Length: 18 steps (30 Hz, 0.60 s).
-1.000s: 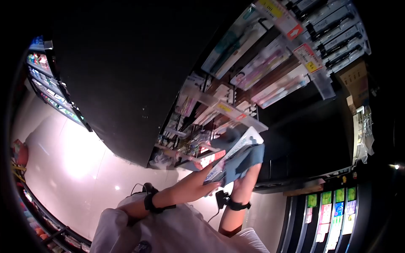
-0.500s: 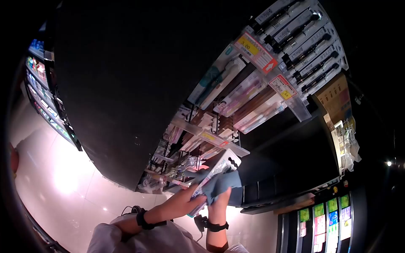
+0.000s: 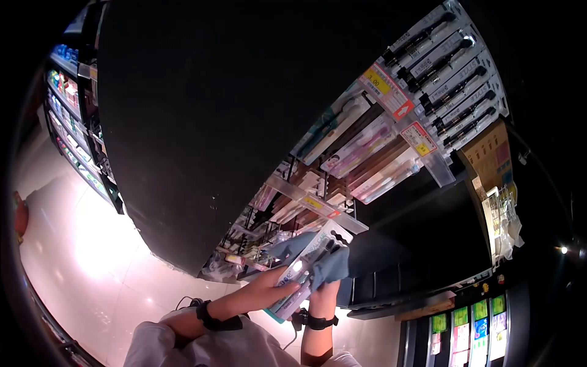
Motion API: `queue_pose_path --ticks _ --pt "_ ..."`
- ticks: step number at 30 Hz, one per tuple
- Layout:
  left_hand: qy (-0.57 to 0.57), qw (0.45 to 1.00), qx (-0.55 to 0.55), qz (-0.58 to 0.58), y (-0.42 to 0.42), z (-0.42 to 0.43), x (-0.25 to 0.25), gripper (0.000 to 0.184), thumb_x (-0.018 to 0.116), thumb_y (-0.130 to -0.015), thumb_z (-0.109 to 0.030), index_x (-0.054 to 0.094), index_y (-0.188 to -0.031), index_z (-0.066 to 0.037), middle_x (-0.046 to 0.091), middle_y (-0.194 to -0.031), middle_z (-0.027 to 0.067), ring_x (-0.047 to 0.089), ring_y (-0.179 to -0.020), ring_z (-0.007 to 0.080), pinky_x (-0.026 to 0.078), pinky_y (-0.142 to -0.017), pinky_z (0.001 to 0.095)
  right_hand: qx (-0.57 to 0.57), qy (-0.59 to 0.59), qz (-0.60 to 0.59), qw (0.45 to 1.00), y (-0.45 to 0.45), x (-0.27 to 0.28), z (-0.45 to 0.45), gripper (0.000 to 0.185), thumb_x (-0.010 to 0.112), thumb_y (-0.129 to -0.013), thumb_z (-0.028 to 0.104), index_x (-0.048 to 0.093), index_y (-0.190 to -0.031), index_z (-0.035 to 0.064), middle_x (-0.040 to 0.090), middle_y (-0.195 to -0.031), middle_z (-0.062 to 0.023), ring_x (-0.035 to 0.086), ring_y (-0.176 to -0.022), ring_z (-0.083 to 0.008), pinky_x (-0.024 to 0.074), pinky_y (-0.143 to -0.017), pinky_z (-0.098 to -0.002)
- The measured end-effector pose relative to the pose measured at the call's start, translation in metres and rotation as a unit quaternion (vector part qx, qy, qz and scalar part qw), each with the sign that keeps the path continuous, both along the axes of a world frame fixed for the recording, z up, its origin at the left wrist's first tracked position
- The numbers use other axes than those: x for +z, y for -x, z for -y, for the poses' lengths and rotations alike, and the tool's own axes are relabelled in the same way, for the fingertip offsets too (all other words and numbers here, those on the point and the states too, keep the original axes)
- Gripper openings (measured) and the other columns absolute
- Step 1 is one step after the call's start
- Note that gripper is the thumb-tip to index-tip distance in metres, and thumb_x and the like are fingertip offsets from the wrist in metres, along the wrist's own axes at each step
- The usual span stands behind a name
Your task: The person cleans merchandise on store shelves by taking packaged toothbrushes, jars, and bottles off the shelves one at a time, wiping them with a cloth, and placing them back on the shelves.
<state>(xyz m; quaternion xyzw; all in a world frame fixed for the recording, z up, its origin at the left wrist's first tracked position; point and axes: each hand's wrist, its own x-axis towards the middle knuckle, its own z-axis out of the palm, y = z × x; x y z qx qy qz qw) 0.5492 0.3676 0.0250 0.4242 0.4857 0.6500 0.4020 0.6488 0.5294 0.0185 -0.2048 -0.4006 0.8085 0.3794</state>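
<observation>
left hand (image 3: pixel 276 290) closed narrowly on toothbrush pack (image 3: pixel 313 252); right hand (image 3: pixel 326 290) under blue-grey cloth (image 3: pixel 332 268) at the pack's right side, fingers covered, grip width cannot be told.

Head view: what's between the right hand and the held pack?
A blue-grey cloth, bunched over the right hand and against the pack, in the head view.

The toothbrush pack (image 3: pixel 310 269) you see looks like glossy clear plastic over printed card; the blue-grey cloth (image 3: pixel 330 268) is matt and soft-looking, the floor (image 3: pixel 92 244) smooth and shiny.
</observation>
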Motion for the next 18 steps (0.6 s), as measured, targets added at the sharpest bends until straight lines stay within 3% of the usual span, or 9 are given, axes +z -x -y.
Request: queue_pose_path --ticks 2,4,5,8,10,11,13,16,18 --pt "0.003 0.885 -0.182 0.428 0.004 0.007 0.006 0.033 0.051 -0.102 -0.031 0.053 -0.121 -0.004 0.066 -0.099 0.0134 0.068 -0.083 0.0234 0.055 -0.069 0.0356 -0.041 -0.398 0.152 0.904 0.001 0.006 0.004 0.037 0.056 -0.096 0.022 0.049 -0.130 0.0090 0.060 -0.114 -0.0103 0.060 -0.105 -0.0247 0.0514 -0.091 -0.0397" --pt "0.033 0.861 -0.185 0.472 0.004 -0.003 -0.020 0.039 0.046 -0.102 -0.040 0.054 -0.115 -0.005 0.065 -0.088 0.0148 0.066 -0.073 0.0233 0.054 -0.059 0.0367 -0.106 -0.679 0.250 0.682 -0.004 0.007 -0.005 0.039 0.050 -0.099 0.027 0.049 -0.133 0.0076 0.059 -0.122 -0.0117 0.058 -0.111 -0.0269 0.0485 -0.097 -0.0413" --pt "-0.006 0.844 -0.258 0.470 0.004 -0.006 -0.030 0.044 0.043 -0.102 -0.044 0.054 -0.116 -0.003 0.065 -0.083 0.0150 0.065 -0.069 0.0224 0.052 -0.057 0.0357 -0.039 -0.549 0.172 0.817 0.006 0.010 -0.001 0.039 0.049 -0.100 0.026 0.049 -0.132 0.0061 0.059 -0.124 -0.0112 0.059 -0.112 -0.0261 0.0488 -0.096 -0.0405" --pt "0.038 0.837 -0.282 0.468 0.003 -0.003 -0.025 0.051 0.035 -0.104 -0.048 0.052 -0.116 -0.001 0.062 -0.070 0.0153 0.061 -0.060 0.0203 0.048 -0.052 0.0329 -0.077 -0.442 0.122 0.885 0.012 0.010 0.026 0.039 0.056 -0.096 0.022 0.052 -0.129 0.0026 0.061 -0.117 -0.0097 0.061 -0.105 -0.0229 0.0498 -0.090 -0.0349" --pt "-0.084 0.933 -0.196 0.288 -0.002 -0.005 -0.025 0.045 0.040 -0.104 -0.044 0.051 -0.121 -0.003 0.065 -0.081 0.0106 0.066 -0.067 0.0193 0.052 -0.059 0.0295 -0.073 -0.295 0.092 0.948 0.015 0.001 0.023 0.041 0.060 -0.094 0.022 0.053 -0.128 0.0006 0.062 -0.114 -0.0094 0.062 -0.101 -0.0217 0.0501 -0.085 -0.0321" --pt "-0.084 0.934 -0.194 0.289 -0.005 -0.005 -0.026 0.045 0.040 -0.104 -0.044 0.051 -0.121 -0.003 0.065 -0.081 0.0106 0.066 -0.067 0.0193 0.052 -0.059 0.0295 -0.070 -0.212 0.086 0.971 0.017 0.001 0.020 0.043 0.061 -0.094 0.024 0.053 -0.128 -0.0002 0.063 -0.114 -0.0097 0.062 -0.098 -0.0217 0.0500 -0.083 -0.0311" --pt "-0.051 0.954 -0.125 0.268 -0.013 -0.003 -0.028 0.043 0.039 -0.104 -0.040 0.050 -0.123 -0.003 0.065 -0.087 0.0090 0.065 -0.074 0.0176 0.052 -0.063 0.0287 -0.020 -0.128 0.066 0.989 0.007 0.014 0.010 0.037 0.054 -0.099 0.024 0.051 -0.129 0.0019 0.062 -0.112 -0.0073 0.061 -0.096 -0.0185 0.0505 -0.080 -0.0301" --pt "-0.057 0.960 -0.075 0.263 -0.015 0.011 0.003 0.040 0.040 -0.105 -0.034 0.047 -0.128 -0.002 0.062 -0.101 0.0066 0.064 -0.086 0.0137 0.051 -0.072 0.0286 -0.070 -0.397 0.209 0.891 -0.001 0.027 0.013 0.025 0.051 -0.100 0.022 0.057 -0.114 0.0029 0.062 -0.109 -0.0069 0.060 -0.093 -0.0151 0.0497 -0.077 -0.0281" --pt "-0.072 0.957 -0.075 0.271 -0.018 0.011 0.004 0.041 0.040 -0.105 -0.030 0.043 -0.135 -0.001 0.060 -0.107 0.0068 0.063 -0.087 0.0138 0.051 -0.074 0.0273 -0.105 -0.361 0.217 0.901 -0.001 0.010 0.014 0.023 0.051 -0.099 0.020 0.056 -0.113 0.0015 0.061 -0.105 -0.0075 0.059 -0.092 -0.0160 0.0489 -0.077 -0.0294"
